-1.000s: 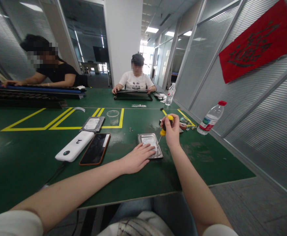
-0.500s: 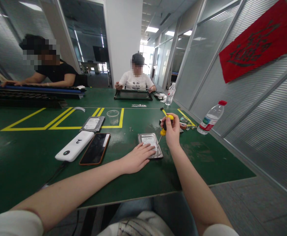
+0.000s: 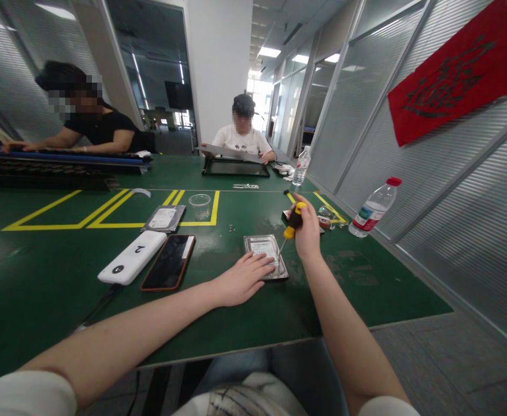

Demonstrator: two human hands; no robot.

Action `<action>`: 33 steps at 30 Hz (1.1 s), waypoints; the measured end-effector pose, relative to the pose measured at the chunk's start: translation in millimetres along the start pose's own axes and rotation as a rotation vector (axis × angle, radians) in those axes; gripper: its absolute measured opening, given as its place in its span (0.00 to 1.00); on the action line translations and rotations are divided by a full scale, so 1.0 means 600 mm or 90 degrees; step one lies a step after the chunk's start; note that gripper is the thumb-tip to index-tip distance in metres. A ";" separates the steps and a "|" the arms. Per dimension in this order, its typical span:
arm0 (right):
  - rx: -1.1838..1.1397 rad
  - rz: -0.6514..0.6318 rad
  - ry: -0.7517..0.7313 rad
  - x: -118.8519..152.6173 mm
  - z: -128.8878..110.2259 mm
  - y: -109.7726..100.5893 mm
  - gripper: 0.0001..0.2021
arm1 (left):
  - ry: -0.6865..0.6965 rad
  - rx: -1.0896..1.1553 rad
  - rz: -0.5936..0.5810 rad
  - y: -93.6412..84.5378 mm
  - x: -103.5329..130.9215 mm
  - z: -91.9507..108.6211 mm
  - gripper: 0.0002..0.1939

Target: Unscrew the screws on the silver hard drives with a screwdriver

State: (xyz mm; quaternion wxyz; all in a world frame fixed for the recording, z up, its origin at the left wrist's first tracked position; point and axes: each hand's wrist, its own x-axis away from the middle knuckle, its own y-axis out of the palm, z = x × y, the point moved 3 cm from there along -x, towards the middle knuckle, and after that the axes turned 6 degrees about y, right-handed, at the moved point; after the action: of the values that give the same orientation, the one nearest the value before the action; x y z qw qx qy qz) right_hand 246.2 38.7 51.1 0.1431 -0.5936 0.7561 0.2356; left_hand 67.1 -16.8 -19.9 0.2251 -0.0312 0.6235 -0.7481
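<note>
A silver hard drive (image 3: 259,245) lies flat on the green table in front of me, its white label partly covered. My left hand (image 3: 243,281) rests on it with the fingers stretched out flat across its near part. Above the drive's right side, my right hand (image 3: 308,236) grips a yellow-and-black screwdriver (image 3: 295,219) by its handle. The shaft slants down to the left, and its tip meets the drive near its right edge, just beside my left fingertips. What lies right under the tip is too small to make out.
Left of the drive are a phone (image 3: 169,263), a white power bank (image 3: 132,258) with a cable, another hard drive (image 3: 163,218) and a clear plastic cup (image 3: 200,207). A water bottle (image 3: 374,208) stands to the right. Two people work across the table.
My right fingers have shifted and loosened around the screwdriver handle, while the tip stays put. My left hand has not moved. The person opposite has raised a flat grey sheet.
</note>
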 end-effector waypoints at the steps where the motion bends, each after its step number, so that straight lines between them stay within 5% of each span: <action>1: -0.030 0.011 -0.001 -0.001 0.000 -0.001 0.14 | 0.000 0.001 0.000 -0.001 0.000 0.001 0.25; 6: -0.118 0.039 -0.025 0.001 -0.009 0.000 0.13 | -0.001 0.000 -0.008 -0.002 -0.001 0.002 0.25; 15: -0.043 0.057 -0.040 0.005 -0.015 0.003 0.16 | 0.002 -0.002 0.001 0.000 0.000 0.000 0.25; 33: -0.026 0.002 -0.016 0.009 -0.015 0.014 0.15 | 0.002 -0.003 0.002 0.000 0.000 0.001 0.25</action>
State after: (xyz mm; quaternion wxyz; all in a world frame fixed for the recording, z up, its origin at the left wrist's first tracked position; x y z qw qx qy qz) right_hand 237.3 31.0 57.4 0.1397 -0.5922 0.7503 0.2586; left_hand 67.4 -17.1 -19.6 0.2251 -0.0300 0.6259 -0.7461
